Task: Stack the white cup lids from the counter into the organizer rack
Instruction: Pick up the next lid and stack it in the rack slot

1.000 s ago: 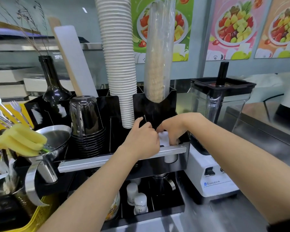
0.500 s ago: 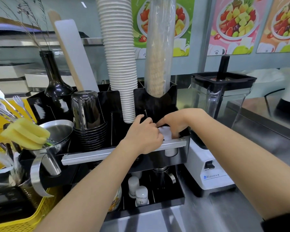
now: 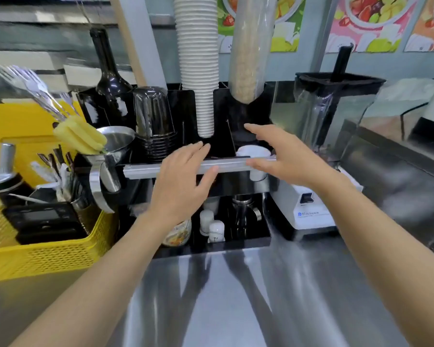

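Both my forearms reach forward over the steel desk (image 3: 211, 296) toward the black organizer rack (image 3: 236, 108). My left hand (image 3: 183, 179) hovers palm down in front of the rack's grey front rail (image 3: 145, 169), its fingers (image 3: 198, 149) spread loosely and holding nothing; the thumb crosses the rail. My right hand (image 3: 283, 156) is also flat and open, fingers splayed, empty, the forefinger pointing into the rack's right compartment and the thumb lying along the rail.

The white cup lids (image 3: 252, 151) sit stacked in that right compartment, just under and left of my right palm, their top showing above the rail and the stack's foot below it.

The white blender base (image 3: 311, 211) to the right of the rack carries a blue logo and word that starts "Blan"; the rest is too blurred to read.

In the rack: a tall column of white paper cups (image 3: 198, 58), a clear sleeve of brownish cups (image 3: 247, 51), and upturned black cups (image 3: 154, 121). Its lower tray holds small white bottles (image 3: 212, 227) and a jar with a printed label (image 3: 177, 234). A yellow basket (image 3: 48, 254) on the left holds dark items
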Demonstrator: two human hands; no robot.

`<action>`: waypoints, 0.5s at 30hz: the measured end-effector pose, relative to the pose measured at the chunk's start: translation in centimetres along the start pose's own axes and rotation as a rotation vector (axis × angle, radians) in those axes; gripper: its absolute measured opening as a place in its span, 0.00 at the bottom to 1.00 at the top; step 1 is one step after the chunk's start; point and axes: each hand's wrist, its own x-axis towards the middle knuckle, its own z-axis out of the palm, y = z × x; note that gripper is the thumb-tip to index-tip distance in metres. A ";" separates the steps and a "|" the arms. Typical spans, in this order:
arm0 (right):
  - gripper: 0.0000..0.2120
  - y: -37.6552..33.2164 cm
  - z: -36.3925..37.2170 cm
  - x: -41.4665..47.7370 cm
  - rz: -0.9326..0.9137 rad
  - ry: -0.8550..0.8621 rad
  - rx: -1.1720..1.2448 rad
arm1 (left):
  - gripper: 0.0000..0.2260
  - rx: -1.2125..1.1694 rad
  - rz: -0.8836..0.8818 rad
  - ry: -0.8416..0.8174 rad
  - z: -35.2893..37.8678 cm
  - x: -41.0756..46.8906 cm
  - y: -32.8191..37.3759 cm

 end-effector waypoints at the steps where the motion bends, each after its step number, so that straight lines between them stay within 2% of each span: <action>1: 0.32 -0.4 1.4 -1.3 -0.006 -0.009 0.024 | 0.28 -0.012 -0.036 -0.023 -0.3 -2.0 -0.2; 3: 0.34 -1.1 4.6 -3.8 -0.003 -0.074 0.034 | 0.29 -0.024 -0.097 -0.082 -0.4 -5.9 -0.9; 7: 0.38 -2.0 11.7 -8.8 0.000 -0.328 0.035 | 0.29 -0.037 -0.182 -0.221 0.8 -13.7 -2.4; 15: 0.47 -5.4 19.9 -18.9 0.000 -0.780 0.043 | 0.39 -0.206 -0.375 -0.640 1.5 -25.6 -2.2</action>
